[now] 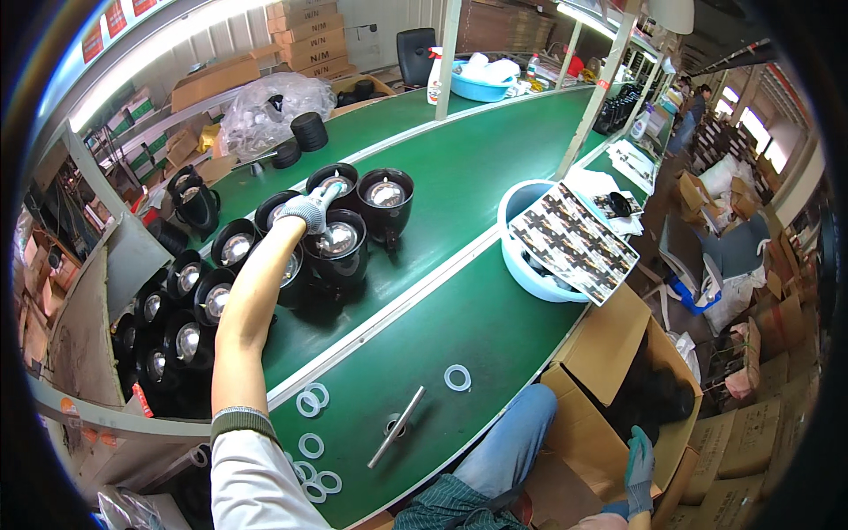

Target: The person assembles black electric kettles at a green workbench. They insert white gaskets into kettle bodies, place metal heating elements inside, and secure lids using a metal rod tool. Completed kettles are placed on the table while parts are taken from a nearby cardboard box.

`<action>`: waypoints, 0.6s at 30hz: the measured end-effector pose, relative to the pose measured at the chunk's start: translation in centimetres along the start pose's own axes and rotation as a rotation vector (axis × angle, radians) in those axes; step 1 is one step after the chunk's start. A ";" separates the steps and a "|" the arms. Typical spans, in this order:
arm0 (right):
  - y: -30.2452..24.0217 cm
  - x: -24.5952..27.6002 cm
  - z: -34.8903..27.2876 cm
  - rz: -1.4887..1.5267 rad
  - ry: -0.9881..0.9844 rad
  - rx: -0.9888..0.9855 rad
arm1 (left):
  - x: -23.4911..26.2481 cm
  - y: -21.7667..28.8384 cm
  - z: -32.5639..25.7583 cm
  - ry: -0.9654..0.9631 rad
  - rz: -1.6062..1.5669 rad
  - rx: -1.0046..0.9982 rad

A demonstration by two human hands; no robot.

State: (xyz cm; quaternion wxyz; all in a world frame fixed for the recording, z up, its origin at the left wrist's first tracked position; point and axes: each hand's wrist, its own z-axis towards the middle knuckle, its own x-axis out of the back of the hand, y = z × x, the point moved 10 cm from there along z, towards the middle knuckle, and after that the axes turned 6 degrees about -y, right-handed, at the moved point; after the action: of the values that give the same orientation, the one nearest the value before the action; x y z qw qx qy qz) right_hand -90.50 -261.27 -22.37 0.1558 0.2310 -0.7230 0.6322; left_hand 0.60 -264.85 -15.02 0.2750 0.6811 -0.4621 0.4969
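Observation:
My left hand, in a grey-white glove, reaches across a group of black pot-shaped housings with shiny silver centres. Its fingers are stretched out over them, between the black housing in front and another black housing behind. I cannot tell how firmly it touches either. A further black housing stands just to the right. Down at the lower right, my right hand, in a grey and teal glove, has its fingers extended beside an open cardboard box with dark things inside. Nothing shows in that hand.
Translucent rings lie on the green bench near a T-shaped metal tool. A pale blue basin with a patterned printed sheet over it stands at right. White rails divide the bench; posts rise from it.

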 end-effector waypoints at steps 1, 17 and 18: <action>-1.9 -0.8 -0.5 -0.072 -0.026 0.034 | 0.3 0.5 0.3 0.003 0.015 -0.006; -42.2 -44.7 11.3 -0.535 -0.438 1.221 | -0.9 -3.5 0.0 0.232 -0.017 0.120; -43.7 -48.3 13.0 -0.655 -0.398 1.247 | -0.4 -1.7 0.5 0.204 -0.018 0.121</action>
State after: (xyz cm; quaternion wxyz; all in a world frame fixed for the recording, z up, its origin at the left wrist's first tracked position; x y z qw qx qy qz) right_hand -25.60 -271.59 -12.53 0.0420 0.5918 -0.1372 0.7932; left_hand 2.30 -264.43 -15.42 0.2836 0.6462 -0.3949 0.5883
